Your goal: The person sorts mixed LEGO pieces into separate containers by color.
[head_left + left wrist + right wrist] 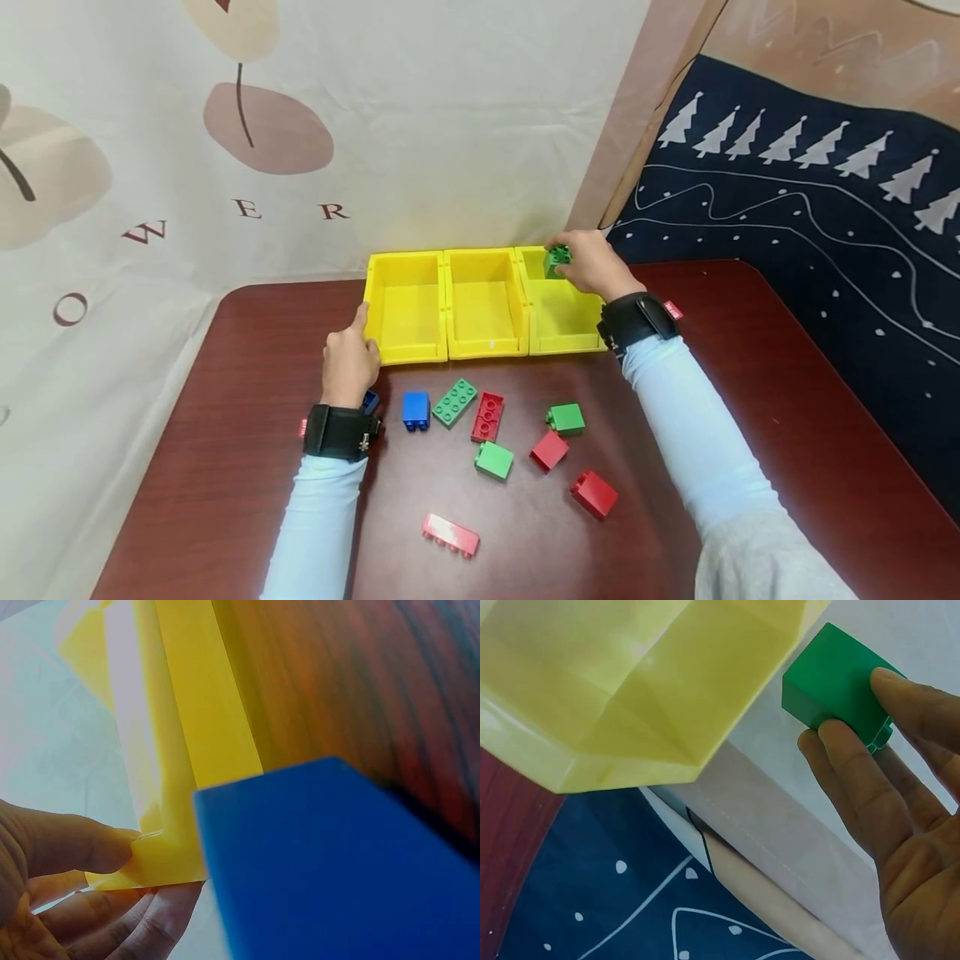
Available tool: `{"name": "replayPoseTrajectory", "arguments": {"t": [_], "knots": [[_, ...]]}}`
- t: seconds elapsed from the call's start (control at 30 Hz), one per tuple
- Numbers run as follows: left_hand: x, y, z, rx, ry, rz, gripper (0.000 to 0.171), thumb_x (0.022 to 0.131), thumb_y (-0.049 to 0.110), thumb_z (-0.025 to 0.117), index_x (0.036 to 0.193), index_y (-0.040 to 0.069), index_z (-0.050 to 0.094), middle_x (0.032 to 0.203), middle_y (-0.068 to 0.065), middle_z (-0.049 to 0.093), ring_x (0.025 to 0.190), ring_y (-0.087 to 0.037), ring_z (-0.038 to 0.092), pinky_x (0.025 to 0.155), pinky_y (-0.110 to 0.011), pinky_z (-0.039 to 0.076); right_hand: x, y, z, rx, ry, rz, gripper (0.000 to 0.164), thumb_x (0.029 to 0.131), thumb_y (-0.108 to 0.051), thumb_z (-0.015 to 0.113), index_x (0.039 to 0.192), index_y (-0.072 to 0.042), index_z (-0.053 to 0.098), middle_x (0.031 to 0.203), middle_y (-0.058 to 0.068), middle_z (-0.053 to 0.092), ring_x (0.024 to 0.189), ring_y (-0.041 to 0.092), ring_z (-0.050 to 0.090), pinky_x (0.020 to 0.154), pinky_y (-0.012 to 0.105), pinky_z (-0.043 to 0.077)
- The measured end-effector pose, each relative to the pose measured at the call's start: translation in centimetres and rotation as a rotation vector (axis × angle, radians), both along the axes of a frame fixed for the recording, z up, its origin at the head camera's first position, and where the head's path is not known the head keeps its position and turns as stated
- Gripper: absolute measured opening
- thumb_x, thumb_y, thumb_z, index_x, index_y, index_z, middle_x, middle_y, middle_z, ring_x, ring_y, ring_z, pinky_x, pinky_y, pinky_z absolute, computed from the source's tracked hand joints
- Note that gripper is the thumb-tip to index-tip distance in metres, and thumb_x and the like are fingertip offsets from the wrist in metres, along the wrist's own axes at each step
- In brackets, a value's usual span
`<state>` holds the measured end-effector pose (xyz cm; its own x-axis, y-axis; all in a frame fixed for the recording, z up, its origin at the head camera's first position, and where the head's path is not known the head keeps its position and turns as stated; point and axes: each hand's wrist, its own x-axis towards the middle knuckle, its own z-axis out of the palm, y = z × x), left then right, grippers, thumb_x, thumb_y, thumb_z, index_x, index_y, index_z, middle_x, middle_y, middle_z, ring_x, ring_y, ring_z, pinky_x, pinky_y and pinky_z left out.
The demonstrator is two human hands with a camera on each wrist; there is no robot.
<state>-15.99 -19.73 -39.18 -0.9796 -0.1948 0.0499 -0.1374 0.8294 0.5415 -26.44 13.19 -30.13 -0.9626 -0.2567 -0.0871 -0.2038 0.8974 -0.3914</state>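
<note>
My right hand pinches a green toy block between thumb and fingers, above the back of the right-hand yellow bin. In the right wrist view the block hangs beside the bin's rim, its studs toward the palm. My left hand grips the outer front corner of the left-hand yellow bin. Its thumb lies on the rim and the other fingers curl underneath. A blue block looms close in the left wrist view; the left wrist partly hides it in the head view.
Between the two gripped-side bins stands a middle yellow bin. On the brown table lie another blue block, green blocks, red blocks and a long pinkish-red brick. A pale cloth hangs behind the bins.
</note>
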Motion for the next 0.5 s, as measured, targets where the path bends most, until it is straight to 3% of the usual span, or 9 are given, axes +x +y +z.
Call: {"name": "replayPoseTrajectory", "arguments": {"t": [0.2, 0.4, 0.5], "knots": [[-0.1, 0.0, 0.0, -0.005, -0.01, 0.003, 0.062, 0.097, 0.007, 0.056, 0.154, 0.013, 0.032, 0.096, -0.028, 0.061, 0.066, -0.033, 0.055, 0.06, -0.032, 0.048, -1.1, -0.5, -0.6, 0.007, -0.019, 0.026, 0.04, 0.091, -0.002, 0.064, 0.131, -0.002, 0.06, 0.132, 0.023, 0.057, 0.11, 0.036, 0.052, 0.102, 0.048, 0.048], [-0.1, -0.1, 0.1, 0.006, -0.028, 0.001, 0.063, 0.097, 0.007, 0.056, 0.155, 0.014, 0.031, 0.086, -0.025, 0.058, 0.062, -0.031, 0.053, 0.058, -0.03, 0.047, -2.0, -1.1, -1.7, 0.033, -0.053, 0.042, 0.039, 0.09, -0.002, 0.065, 0.129, -0.002, 0.06, 0.131, 0.023, 0.057, 0.11, 0.035, 0.052, 0.099, 0.045, 0.05], [-0.2, -0.1, 0.0, 0.004, -0.028, 0.001, 0.063, 0.097, 0.007, 0.056, 0.155, 0.013, 0.031, 0.09, -0.025, 0.059, 0.063, -0.031, 0.054, 0.058, -0.03, 0.049, -2.2, -1.4, -2.2, 0.044, -0.068, 0.042, 0.038, 0.09, -0.001, 0.065, 0.128, -0.003, 0.06, 0.132, 0.022, 0.056, 0.11, 0.035, 0.051, 0.099, 0.045, 0.05]]}}
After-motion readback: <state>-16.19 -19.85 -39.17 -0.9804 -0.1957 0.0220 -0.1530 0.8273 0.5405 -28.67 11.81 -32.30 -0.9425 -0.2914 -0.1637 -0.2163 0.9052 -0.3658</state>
